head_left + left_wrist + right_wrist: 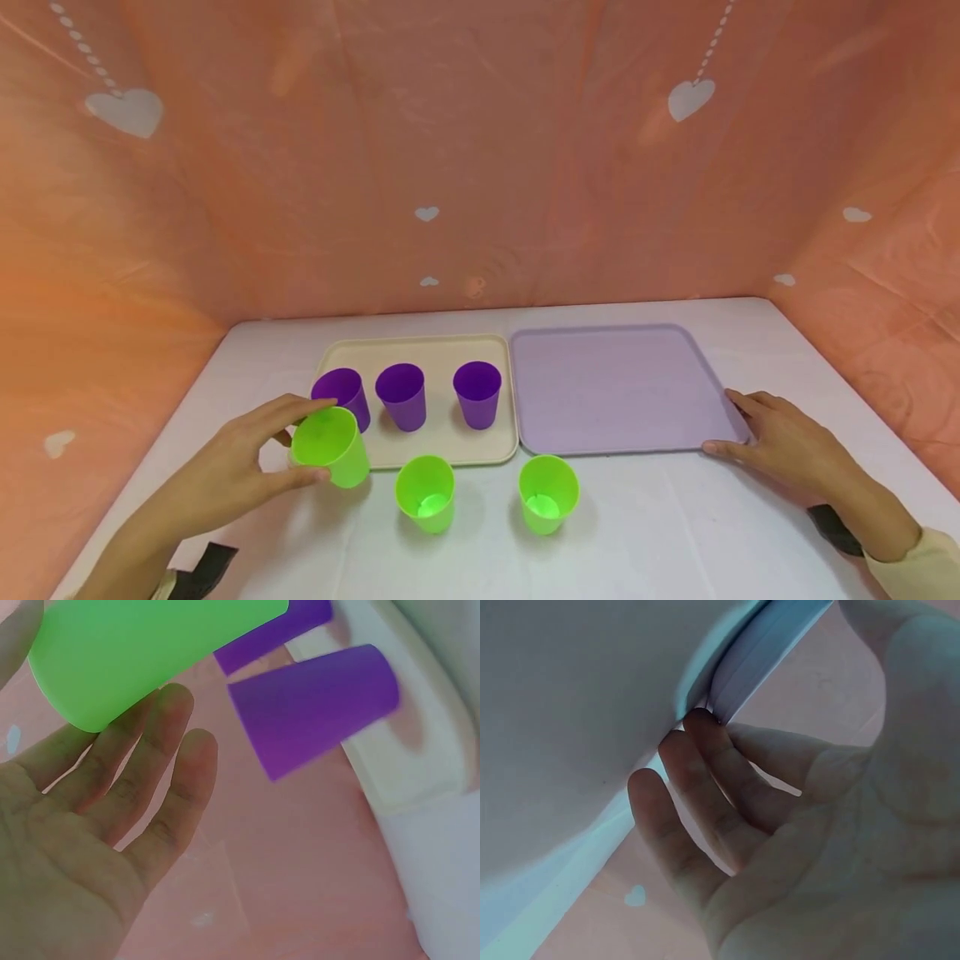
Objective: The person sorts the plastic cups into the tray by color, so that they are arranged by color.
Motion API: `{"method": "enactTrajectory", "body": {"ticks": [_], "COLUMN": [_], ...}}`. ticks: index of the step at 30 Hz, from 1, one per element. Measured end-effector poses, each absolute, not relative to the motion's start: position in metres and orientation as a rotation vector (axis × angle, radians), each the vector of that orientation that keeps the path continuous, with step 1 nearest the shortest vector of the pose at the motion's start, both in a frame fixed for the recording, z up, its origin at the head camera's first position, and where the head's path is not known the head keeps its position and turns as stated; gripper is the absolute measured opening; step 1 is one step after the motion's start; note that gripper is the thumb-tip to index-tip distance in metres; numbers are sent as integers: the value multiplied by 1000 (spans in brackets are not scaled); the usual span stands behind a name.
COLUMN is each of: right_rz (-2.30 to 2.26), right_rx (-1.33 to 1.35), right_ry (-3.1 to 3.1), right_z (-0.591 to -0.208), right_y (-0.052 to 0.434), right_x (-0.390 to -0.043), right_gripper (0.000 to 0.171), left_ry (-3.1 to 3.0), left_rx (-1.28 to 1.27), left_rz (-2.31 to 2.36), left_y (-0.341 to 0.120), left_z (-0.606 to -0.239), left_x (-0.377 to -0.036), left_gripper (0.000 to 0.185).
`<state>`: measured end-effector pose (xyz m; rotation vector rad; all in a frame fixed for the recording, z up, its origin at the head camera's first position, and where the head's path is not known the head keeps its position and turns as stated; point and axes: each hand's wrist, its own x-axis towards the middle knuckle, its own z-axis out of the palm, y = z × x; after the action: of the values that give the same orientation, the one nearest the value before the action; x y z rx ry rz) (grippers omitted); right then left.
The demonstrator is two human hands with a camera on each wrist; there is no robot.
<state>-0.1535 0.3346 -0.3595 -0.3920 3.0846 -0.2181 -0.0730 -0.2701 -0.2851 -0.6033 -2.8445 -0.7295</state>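
My left hand (236,462) pinches a bright green cup (348,462) between thumb and fingers, at the front left corner of a cream tray (450,446). In the left wrist view the same green cup (142,656) shows only in part. Behind it on that tray stand three purple cups, the left one (348,392) partly covered, then a middle one (405,404) and a right one (478,400). At the right edge of a lilac tray (615,392), my right hand (787,442) touches the rim with thumb and fingers spread.
Two more green cups stand upright on the white table (667,517), one (427,500) in front of the cream tray and another (547,500) below the seam between the trays. Orange cloth walls (480,167) with pale hearts rise around the back and sides.
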Motion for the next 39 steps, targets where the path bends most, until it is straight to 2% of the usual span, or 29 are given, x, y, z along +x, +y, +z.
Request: {"method": "enactTrajectory", "body": {"ticks": [18, 33, 39], "right_rz": [-305, -323, -318], "right_rx": [-447, -424, -417], "right_ry": [3065, 3049, 3047], "right_z": [-359, -362, -362], "right_y": [330, 335, 337], "right_x": [-157, -155, -155], "right_gripper": [98, 99, 99], "left_ry": [-2831, -2905, -2848], "left_rx": [-773, -850, -1038], "left_rz": [-778, -841, -958], "left_y": [-223, -166, -147], "left_z": [-238, -219, -215], "left_x": [-115, -136, -155], "left_gripper": [67, 73, 72]}}
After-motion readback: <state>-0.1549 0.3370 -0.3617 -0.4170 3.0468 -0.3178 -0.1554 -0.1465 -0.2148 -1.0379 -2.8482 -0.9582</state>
